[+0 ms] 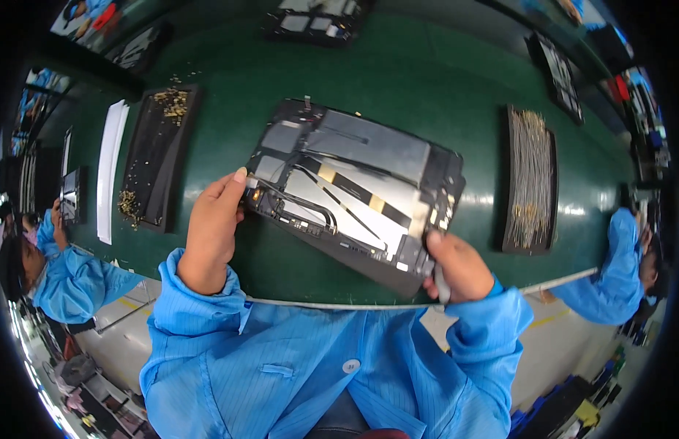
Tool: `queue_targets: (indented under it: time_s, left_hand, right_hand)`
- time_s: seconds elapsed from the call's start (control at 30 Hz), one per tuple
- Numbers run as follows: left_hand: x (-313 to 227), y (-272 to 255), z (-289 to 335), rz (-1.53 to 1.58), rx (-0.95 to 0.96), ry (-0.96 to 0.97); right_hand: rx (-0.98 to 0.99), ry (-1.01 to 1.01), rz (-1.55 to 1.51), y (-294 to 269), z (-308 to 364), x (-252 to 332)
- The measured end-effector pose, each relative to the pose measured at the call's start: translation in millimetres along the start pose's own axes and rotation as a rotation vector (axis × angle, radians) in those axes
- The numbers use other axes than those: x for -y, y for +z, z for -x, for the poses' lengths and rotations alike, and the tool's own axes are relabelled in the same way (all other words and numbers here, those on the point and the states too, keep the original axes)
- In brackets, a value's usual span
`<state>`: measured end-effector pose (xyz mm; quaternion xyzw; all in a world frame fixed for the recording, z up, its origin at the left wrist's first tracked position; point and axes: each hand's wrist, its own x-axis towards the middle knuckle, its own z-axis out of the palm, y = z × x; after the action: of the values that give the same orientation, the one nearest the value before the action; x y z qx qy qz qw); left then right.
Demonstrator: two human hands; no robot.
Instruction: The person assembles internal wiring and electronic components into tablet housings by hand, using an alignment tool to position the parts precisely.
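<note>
An opened tablet (pixel 365 208), its inside facing up, is held tilted above the green table, the right end nearer me. Dark and silver panels, black cables and gold-coloured tape strips show in it. My left hand (pixel 214 227) grips its left edge, thumb on top and fingers under it. At the near right corner my right hand (pixel 460 267) is closed on it, thumb over the edge. A small grey piece (pixel 442 285) shows below the right hand's fingers; what it is I cannot tell. Fingers under the tablet are partly hidden.
To the left stand a black tray (pixel 153 161) with small gold-coloured parts and a white strip stack (pixel 111 172). A black tray of thin cables (pixel 530 179) lies right. Other opened devices (pixel 314 18) lie farther off. Co-workers in blue sleeves (pixel 83 285) sit at both sides.
</note>
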<state>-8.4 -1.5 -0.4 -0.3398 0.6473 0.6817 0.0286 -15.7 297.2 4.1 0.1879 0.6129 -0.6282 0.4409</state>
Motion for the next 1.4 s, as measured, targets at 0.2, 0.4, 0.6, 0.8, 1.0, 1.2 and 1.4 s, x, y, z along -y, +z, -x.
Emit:
queue_targets:
  time_s: [0.2, 0.4, 0.6, 0.8, 1.0, 1.2, 1.4]
  left_hand:
    - [-18, 37, 17, 0.694, 0.430, -0.064]
    - [-49, 60, 24, 0.626, 0.577, -0.222]
    - [-96, 38, -36, 0.686, 0.295, -0.081]
    - [-131, 4, -166, 0.994, 0.026, 0.210]
    - [-88, 50, -207, 0.648, -0.092, -0.014]
    - [-108, 79, -212, 0.674, -0.171, 0.020]
    - [-100, 112, -205, 0.659, 0.058, -0.133]
  right_hand:
    - [0.053, -0.396, -0.383, 64, 0, 34]
    - [0.017, -0.573, -0.323, 113, -32, 65]
    - [-0.014, -0.699, 0.017, 110, -60, 67]
    - [-0.189, -0.652, 0.006, 80, -66, -11]
    - [-0.177, -0.748, 0.294, 76, -67, 12]
    - [-0.136, -0.733, 0.340, 73, -66, 23]
    - [-0.147, -0.820, 0.414, 79, -64, 23]
